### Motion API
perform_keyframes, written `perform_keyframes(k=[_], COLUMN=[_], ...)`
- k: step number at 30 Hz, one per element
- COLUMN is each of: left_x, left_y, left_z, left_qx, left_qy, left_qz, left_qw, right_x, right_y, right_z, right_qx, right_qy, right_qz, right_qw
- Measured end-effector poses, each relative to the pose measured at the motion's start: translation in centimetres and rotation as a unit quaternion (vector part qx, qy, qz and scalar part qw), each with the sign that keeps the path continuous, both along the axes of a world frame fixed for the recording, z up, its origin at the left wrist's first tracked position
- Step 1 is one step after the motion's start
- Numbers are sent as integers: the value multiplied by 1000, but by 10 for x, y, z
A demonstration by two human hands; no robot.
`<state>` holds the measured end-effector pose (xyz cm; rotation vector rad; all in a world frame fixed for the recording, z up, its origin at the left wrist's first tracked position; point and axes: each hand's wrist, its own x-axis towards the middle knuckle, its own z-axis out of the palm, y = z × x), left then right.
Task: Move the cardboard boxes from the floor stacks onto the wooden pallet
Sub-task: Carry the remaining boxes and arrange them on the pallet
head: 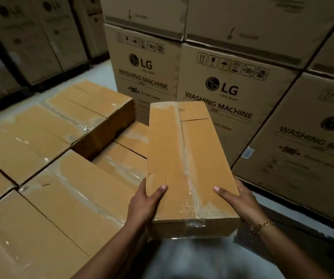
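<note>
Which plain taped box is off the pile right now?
The long box held between left hand and right hand, raised at centre; the other boxes lie packed together at left.

Watching from the remote desk, I count two hands at six o'clock, one left hand (144, 202) and one right hand (240, 200). There is one carried box (186, 164) and one bracelet (262, 226). From seven to ten o'clock the stacked plain boxes (77, 198) show at least six taped tops, plus two lower tops (125, 162). Some seams I cannot separate. From twelve to three o'clock I count three washing-machine cartons (228, 93) and three upper cartons (262, 23). At eleven o'clock there are two blurred logo cartons (11, 27).
</note>
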<state>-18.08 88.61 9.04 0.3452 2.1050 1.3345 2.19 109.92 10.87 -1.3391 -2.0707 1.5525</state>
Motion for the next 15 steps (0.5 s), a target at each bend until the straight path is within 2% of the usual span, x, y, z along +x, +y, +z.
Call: perform_keyframes(k=[8,15], left_x=[4,-13], left_y=[75,112], left_z=[-33,-71], left_qx=[-16,-27], left_qy=[-20,-45], left_qz=[151,260], left_qw=[988,964], right_x=[-71,-158], right_y=[135,187], right_z=[-21,-55], right_qx=[-14,-39], right_qy=[-52,-49], right_qz=[163,268], right_qw=[985,961])
